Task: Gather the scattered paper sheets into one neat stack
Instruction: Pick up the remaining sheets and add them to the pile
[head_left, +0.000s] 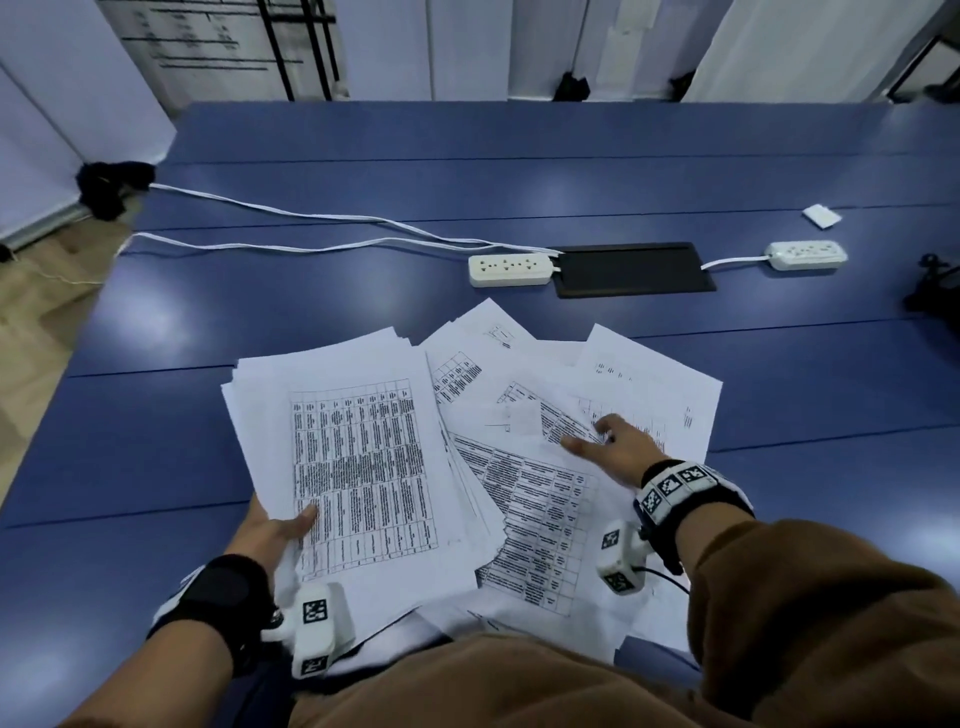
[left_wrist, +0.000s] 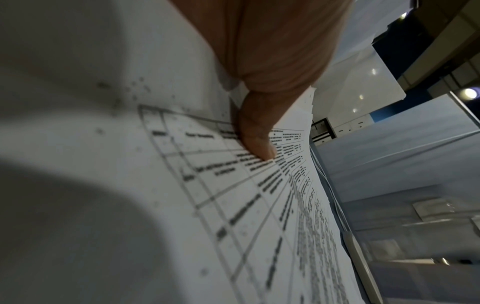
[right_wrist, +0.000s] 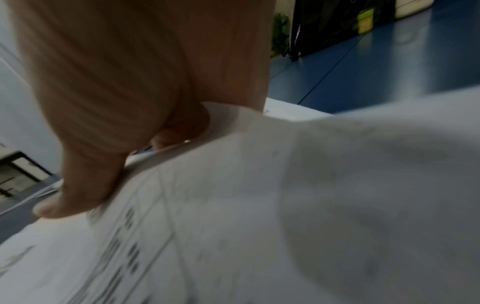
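White printed sheets lie fanned across the near part of the blue table (head_left: 467, 171). My left hand (head_left: 291, 525) grips a thick stack of sheets (head_left: 353, 467) at its near left corner, thumb on top and fingers hidden underneath. The left wrist view shows that thumb (left_wrist: 259, 144) pressed on the printed grid of the top sheet (left_wrist: 233, 205). To the right, loose sheets (head_left: 540, 499) overlap at different angles. My right hand (head_left: 587, 436) rests among them; in the right wrist view the hand (right_wrist: 116, 170) seems to pinch the edge of one sheet (right_wrist: 233, 185) between thumb and fingers.
Beyond the papers are a white power strip (head_left: 509, 269), a black cable hatch (head_left: 634, 268) and a second power strip (head_left: 808, 254). White cords (head_left: 311, 218) run off to the left edge. A small white packet (head_left: 821, 215) lies far right, and a dark object (head_left: 935, 291) sits at the right edge.
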